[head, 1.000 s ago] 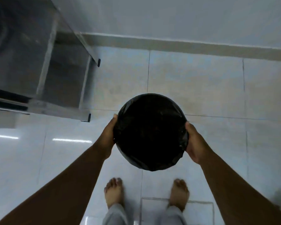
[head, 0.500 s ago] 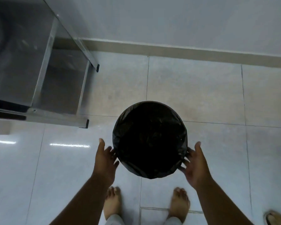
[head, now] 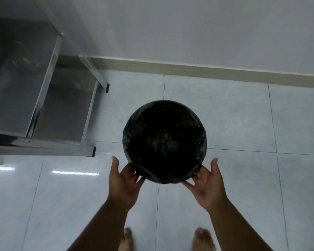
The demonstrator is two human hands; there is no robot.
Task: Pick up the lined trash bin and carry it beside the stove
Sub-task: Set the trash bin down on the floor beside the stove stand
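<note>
Pale, glossy floor tiles (head: pixel 234 113) ran up to a beige skirting strip and a plain white wall, and on them, a little out from the wall, sat the trash bin (head: pixel 164 142). Its black liner (head: pixel 132 122) was folded over the rim all round and sagged crumpled into the bottom, which suited it to being carried without the bag slipping in. Whether the bin's base was fully down on the tiles could not be told from above, though it looked set down rather than hanging.

At the near edge of the rim, the left hand (head: pixel 123 180) and the right hand (head: pixel 208 183) flanked the bin with fingers spread and thumbs raised. Neither was closed on anything; the fingertips lay at or just against the liner's overhang, and true contact could not be made out. That loose, splayed posture read as hands at the rim without a hold, not a carrying grip.

Off to the left, near the bin but clear of it, stood a stainless steel stand (head: pixel 43 113) with a lower shelf and black-capped feet; a dark round shape at its top left edge was probably a burner, so the spot fitted the task's place beside the stove. Bare feet (head: pixel 203 240), blurred, showed at the bottom edge.
</note>
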